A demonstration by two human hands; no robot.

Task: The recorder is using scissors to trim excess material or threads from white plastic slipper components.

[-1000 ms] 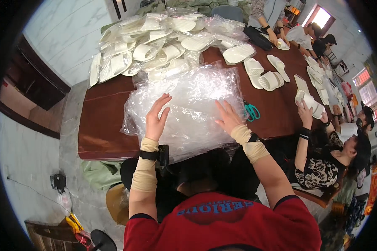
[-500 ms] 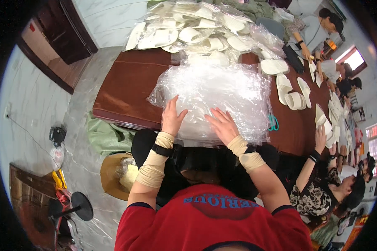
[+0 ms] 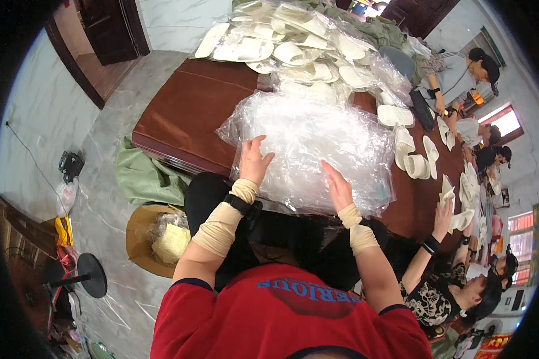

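Observation:
A stack of clear plastic bags (image 3: 305, 143) lies on the brown-covered table (image 3: 191, 102) right in front of me. At its left side my left hand (image 3: 254, 161) is open, fingers apart, over or touching the edge of the stack. My right hand (image 3: 339, 186) is open too, turned edge-on above the front right part of the bags, with its fingers stretched out. Whether it touches the plastic I cannot tell. Neither hand holds anything. Behind the bags a big heap of cream slippers (image 3: 293, 54), many in clear bags, covers the far end of the table.
Loose cream slippers (image 3: 417, 166) lie to the right of the bags. Beside them a co-worker's hand (image 3: 443, 218) holds slippers; other people work farther along. On the floor to my left stand a cardboard box (image 3: 141, 239) and a green sack (image 3: 147, 176). A fan (image 3: 93, 275) is at lower left.
My right hand has moved right and turned from palm-down to edge-on. The left hand stays at the left side of the bags. My view has shifted slightly.

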